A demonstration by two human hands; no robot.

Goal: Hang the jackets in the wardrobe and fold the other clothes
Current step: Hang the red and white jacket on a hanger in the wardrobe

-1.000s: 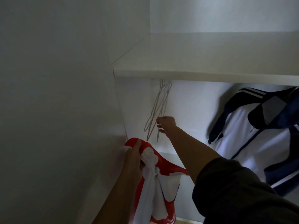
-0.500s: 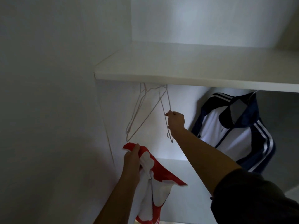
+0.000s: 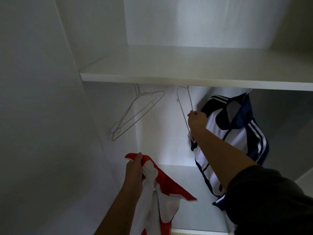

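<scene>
— Done so far?
— Only one up, by the look of it: navy and white jacket [image 3: 237,133], hanging on the right side of the wardrobe [image 3: 42,116], just under the shelf [image 3: 186,78].
— And in hand?
— Red and white jacket [image 3: 162,184], low in the middle, bunched near the collar in the left hand [image 3: 135,172]. Fingers curled round the cloth, the rest dangling. Not on a hanger yet.
— Right hand [image 3: 196,118]?
— Raised, just beside the navy and white jacket, fingers closed round a wire hanger [image 3: 190,99]. Top of the wire hidden behind the shelf edge. Hooked up there or free, impossible to tell.
— More hangers?
— Spare wire hangers [image 3: 135,114] to the left, bare, well apart from the one gripped.
— Left to do, then?
— Probably: bring the wire hanger down, slip it into the shoulders of the red and white jacket, hook it up under the shelf. Then any further jackets, plus folding the other clothes. None of those in view, so no telling how many.
— Stage overall?
— Early to middle, at a guess. One hung, one part-way, folding not visible anywhere here.
</scene>
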